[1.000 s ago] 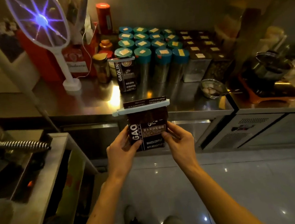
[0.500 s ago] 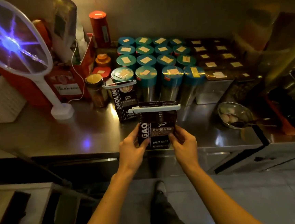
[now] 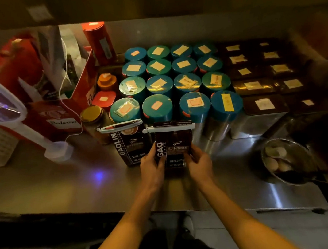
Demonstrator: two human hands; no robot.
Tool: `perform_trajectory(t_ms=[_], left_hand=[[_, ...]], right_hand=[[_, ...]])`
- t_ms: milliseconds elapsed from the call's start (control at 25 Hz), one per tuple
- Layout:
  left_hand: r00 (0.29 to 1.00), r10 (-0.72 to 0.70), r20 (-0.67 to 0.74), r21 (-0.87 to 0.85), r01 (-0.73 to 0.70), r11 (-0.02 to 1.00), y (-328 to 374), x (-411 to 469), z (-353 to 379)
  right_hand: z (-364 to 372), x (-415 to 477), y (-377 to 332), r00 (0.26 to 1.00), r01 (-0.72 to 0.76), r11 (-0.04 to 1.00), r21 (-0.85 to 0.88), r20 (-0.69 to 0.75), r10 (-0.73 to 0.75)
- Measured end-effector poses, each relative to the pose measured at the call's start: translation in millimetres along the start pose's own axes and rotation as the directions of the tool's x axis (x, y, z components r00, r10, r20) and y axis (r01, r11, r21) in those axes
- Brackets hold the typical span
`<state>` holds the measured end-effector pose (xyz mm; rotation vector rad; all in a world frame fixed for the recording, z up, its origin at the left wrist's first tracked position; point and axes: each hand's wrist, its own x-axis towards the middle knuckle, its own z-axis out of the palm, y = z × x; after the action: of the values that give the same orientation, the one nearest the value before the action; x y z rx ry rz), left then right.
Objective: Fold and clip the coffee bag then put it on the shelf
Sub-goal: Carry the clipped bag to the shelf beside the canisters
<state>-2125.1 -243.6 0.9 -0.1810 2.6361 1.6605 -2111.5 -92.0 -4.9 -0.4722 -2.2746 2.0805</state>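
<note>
I hold a dark coffee bag (image 3: pixel 173 143) upright between both hands, over the steel shelf (image 3: pixel 65 184). Its top is folded down and a white clip (image 3: pixel 168 127) runs across the fold. My left hand (image 3: pixel 152 168) grips the bag's lower left side and my right hand (image 3: pixel 199 164) grips its lower right side. Whether the bag's bottom touches the steel surface is hidden by my hands. A second clipped coffee bag (image 3: pixel 128 143) stands just to the left, close beside the one I hold.
Several teal-lidded canisters (image 3: pixel 175 83) stand in rows right behind the bags, dark labelled tins (image 3: pixel 260 76) to their right. A metal bowl (image 3: pixel 287 161) sits at the right. A bug-zapper racket (image 3: pixel 3 106), red boxes (image 3: pixel 59 113) and jars (image 3: pixel 93 118) fill the left.
My hands carried the clipped bag forward from over the floor to the steel shelf, beside the other bag. The view moved closer to the shelf.
</note>
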Motion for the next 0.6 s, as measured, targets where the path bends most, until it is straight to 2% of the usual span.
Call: perform_trajectory(t_ms=[160,600], left_hand=[[0.997,-0.082,0.013,0.018,0.082,0.996,-5.7,28.0,15.8],[0.989,-0.141,0.050,0.071,0.137,0.988,-11.1,63.7,23.8]], right_hand=[[1.7,36.7,3.6,0.996,-0.080,0.991,-0.106,0.020,0.083],[7.6,77.2,14.1,0.983,-0.157,0.965,-0.211,0.066,0.174]])
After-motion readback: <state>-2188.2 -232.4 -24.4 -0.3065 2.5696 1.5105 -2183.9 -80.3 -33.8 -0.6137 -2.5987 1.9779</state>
